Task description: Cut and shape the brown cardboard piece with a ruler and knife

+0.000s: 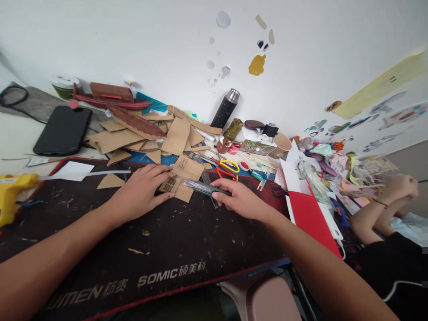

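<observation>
Resting across the near part of the scene, a black desk mat point(160, 249) with pale lettering carries both forearms up to the work. The left hand point(142, 191) lies flat, fingers spread and open, pressing a piece of brown cardboard point(182, 178) onto the mat; it grips nothing. Just to its right, the right hand point(239, 198) is closed around one end of a green utility knife point(205, 188). The knife lies nearly flat, its long axis running from the right hand leftward and slightly away, its far tip over the edge of the cardboard. At the left edge sits a yellow glue gun point(11, 191), pointing right. A red and white folded card point(306, 209) stands right of the right hand. Beyond, yellow-handled scissors point(229, 167) lie among small clutter, and a heap of cardboard scraps point(143, 133) spreads behind the left hand. Farther left a black phone point(63, 130) lies flat. Near the wall a black flask point(225, 108) with a steel cap leans, capped, so its contents cannot be told. At far right, another person's folded arms point(384, 205) rest.
</observation>
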Demonstrator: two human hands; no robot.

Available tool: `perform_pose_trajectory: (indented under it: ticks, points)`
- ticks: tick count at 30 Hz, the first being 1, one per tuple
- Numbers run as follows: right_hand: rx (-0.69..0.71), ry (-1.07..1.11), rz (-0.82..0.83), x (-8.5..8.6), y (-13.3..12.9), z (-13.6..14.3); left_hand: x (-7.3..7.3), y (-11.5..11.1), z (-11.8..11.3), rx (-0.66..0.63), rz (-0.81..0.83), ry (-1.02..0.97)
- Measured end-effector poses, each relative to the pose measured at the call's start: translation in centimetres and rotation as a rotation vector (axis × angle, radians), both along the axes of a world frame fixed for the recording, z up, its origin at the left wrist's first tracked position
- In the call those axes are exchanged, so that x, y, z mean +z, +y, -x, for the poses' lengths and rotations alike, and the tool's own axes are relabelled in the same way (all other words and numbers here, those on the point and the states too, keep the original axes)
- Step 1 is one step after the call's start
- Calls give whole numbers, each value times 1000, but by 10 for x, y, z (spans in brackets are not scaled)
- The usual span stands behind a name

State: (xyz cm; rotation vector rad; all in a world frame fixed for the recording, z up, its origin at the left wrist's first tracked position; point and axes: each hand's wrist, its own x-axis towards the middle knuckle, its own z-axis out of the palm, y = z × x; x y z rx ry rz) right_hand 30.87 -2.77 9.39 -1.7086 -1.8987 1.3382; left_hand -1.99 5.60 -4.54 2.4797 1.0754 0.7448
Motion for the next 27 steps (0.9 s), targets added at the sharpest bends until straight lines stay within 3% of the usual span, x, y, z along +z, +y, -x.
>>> perform_pose_trajectory:
  ticks: [13, 27]
  points:
    - [253, -379, -367, -16, 6, 17, 2, -1, 1, 0, 4, 10]
    - [328, -475, -417, -21, 8, 24, 4, -1, 1, -5, 17, 17]
